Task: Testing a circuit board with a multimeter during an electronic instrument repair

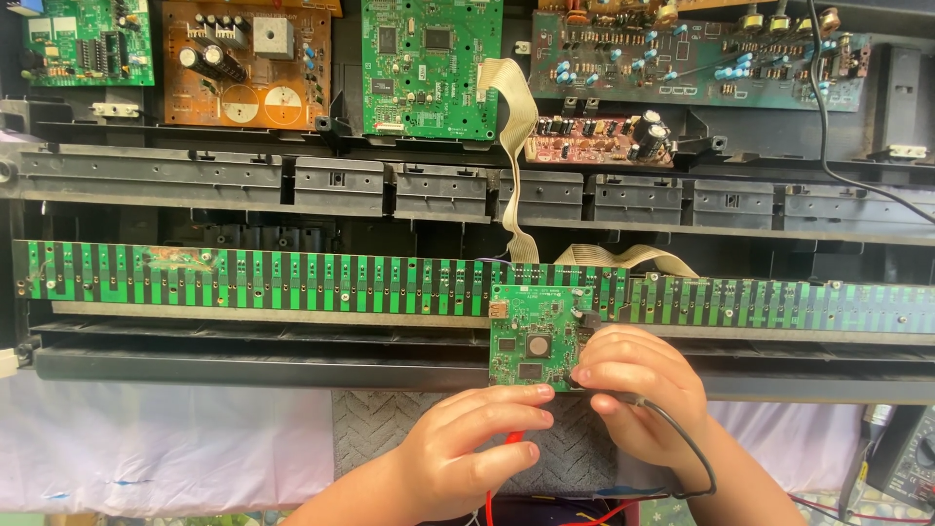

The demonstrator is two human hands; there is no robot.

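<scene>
Now probing small green board (534,336) lower centre: left hand (467,453) pinching red probe (513,438), right hand (638,390) closed on black probe (587,319), steadying contact.

left hand (467,453): pinches red probe (513,438), fingertip on lower edge of small green circuit board (534,336) | right hand (638,390): holds black probe (587,321) on board's right edge, black lead (691,448) loops past wrist | board lies over long green key-contact strip (292,278) | beige ribbon cable (514,146) above | multimeter (906,453) far right
</scene>
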